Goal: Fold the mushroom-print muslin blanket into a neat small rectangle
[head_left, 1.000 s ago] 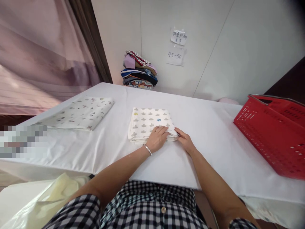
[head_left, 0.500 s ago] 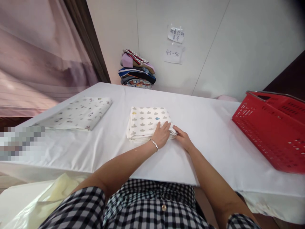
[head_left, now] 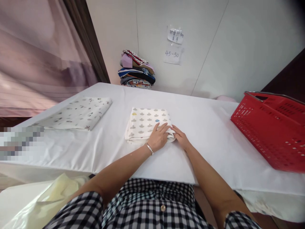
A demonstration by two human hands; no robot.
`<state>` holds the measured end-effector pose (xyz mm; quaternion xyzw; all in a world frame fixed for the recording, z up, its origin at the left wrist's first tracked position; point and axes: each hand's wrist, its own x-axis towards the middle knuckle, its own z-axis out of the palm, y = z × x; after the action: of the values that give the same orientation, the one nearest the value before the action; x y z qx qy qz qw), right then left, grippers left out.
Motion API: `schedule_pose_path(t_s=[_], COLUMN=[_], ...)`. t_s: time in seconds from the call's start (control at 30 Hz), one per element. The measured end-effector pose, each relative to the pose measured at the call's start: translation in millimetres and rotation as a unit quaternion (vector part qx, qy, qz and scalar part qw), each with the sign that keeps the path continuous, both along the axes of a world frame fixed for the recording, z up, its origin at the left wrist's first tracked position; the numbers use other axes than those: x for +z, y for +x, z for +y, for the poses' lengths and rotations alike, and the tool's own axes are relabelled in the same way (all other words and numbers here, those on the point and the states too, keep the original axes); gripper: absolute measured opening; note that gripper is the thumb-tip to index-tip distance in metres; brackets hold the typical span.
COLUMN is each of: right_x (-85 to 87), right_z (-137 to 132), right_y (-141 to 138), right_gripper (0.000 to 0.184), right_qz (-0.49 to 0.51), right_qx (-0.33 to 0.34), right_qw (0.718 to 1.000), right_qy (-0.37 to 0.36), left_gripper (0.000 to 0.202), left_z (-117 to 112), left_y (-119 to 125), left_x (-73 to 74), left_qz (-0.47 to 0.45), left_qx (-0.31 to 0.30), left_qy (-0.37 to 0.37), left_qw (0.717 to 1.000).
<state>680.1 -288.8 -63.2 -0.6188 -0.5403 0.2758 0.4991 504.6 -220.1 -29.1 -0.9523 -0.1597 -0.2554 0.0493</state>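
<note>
A folded white cloth (head_left: 145, 122) with grey cloud-like prints, plus a yellow one and a blue one, lies on the white-covered table (head_left: 205, 133) in front of me. My left hand (head_left: 159, 137) rests flat on its front right part, fingers stretched out and nothing held. At the right edge, my right hand (head_left: 180, 136) has its fingers closed on the cloth's border, close to the left fingertips. Layered folds show at that front right corner, partly covered by both hands.
To the left lies another folded white cloth (head_left: 79, 114) with small leaf-like prints. A red perforated basket (head_left: 271, 133) stands at the right. Behind the table is a stack of folded fabrics (head_left: 137, 70) by the wall. A clear plastic bag (head_left: 56, 198) sits at lower left.
My left hand has slid slightly left and toward me on the cloth. The right hand has shifted a little left, still at the right edge.
</note>
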Motion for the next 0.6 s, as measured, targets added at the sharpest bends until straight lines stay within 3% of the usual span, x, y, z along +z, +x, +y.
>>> schedule_pose_path(t_s=[0.23, 0.6], right_x=[9.3, 10.4], right_z=[-5, -4], right_y=[5, 0], right_gripper=[0.045, 0.041], right_qz=[0.072, 0.074], right_qx=[0.044, 0.019], right_qw=[0.996, 0.997], right_qy=[-0.026, -0.017], left_gripper=[0.021, 0.023], left_z=[-7, -6], left_y=[-2, -4], left_x=[-10.4, -15.3], left_qz=[-0.022, -0.052], left_qx=[0.015, -0.006], left_qy=[0.02, 0.07], left_qw=[0.999, 0.996])
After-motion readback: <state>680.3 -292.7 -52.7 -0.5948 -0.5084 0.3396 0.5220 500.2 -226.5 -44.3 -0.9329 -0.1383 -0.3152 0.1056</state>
